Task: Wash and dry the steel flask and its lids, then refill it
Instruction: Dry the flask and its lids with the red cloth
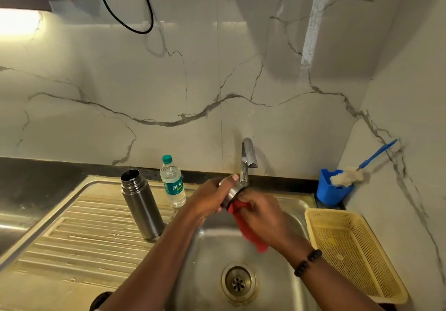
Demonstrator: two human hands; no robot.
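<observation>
The steel flask (141, 203) stands upright and uncapped on the ribbed draining board (79, 233), left of the basin. Above the sink basin (212, 245), my left hand (207, 201) grips a steel lid (233, 193) with a dark rim. My right hand (259, 214) holds a red cloth (251, 232) pushed into the lid's open end, and the cloth's tail hangs down over the basin. A plastic water bottle (172, 181) with a green cap stands just right of the flask.
The tap (247, 160) rises right behind my hands; no water is visible running. A yellow plastic basket (352, 250) sits on the right counter. Behind it, a blue holder (333, 189) carries a bottle brush (357, 173). The drain (238, 283) lies below my forearms.
</observation>
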